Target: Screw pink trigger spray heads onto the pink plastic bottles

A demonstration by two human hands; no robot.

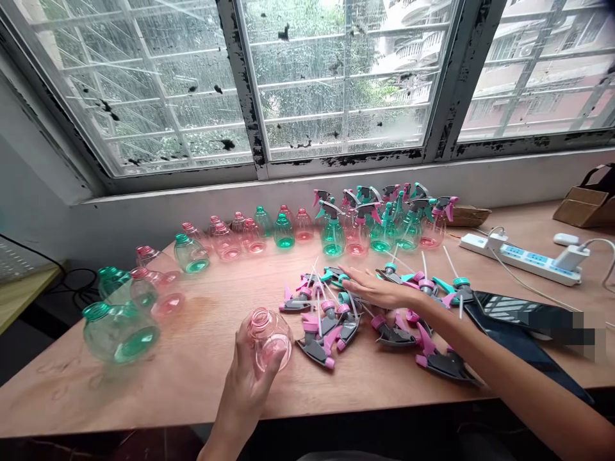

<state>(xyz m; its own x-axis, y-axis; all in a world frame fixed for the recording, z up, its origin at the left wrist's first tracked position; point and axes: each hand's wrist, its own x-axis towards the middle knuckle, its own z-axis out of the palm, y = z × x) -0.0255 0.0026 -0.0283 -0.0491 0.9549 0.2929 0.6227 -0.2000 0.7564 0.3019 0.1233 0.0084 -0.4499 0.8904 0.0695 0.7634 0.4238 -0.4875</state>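
My left hand (243, 378) is wrapped round a clear pink bottle (276, 339) with no top on it, held near the table's front edge. Stretched out flat, the fingers of my right hand (372, 287) are over a pile of trigger spray heads. Its fingertips are close to a teal and grey spray head (331, 275); whether they touch it I cannot tell. Pink and grey spray heads (317, 349) with thin white tubes lie in front of the hand, and a teal-collared one (461, 285) lies to the right of it.
Topless pink and green bottles, among them a green one (120, 336), stand at the left and back. Several bottles with spray heads (358, 237) stand by the wall. A power strip (523, 259), dark tablet-like devices (519, 346) and a brown bag (586, 202) are at the right.
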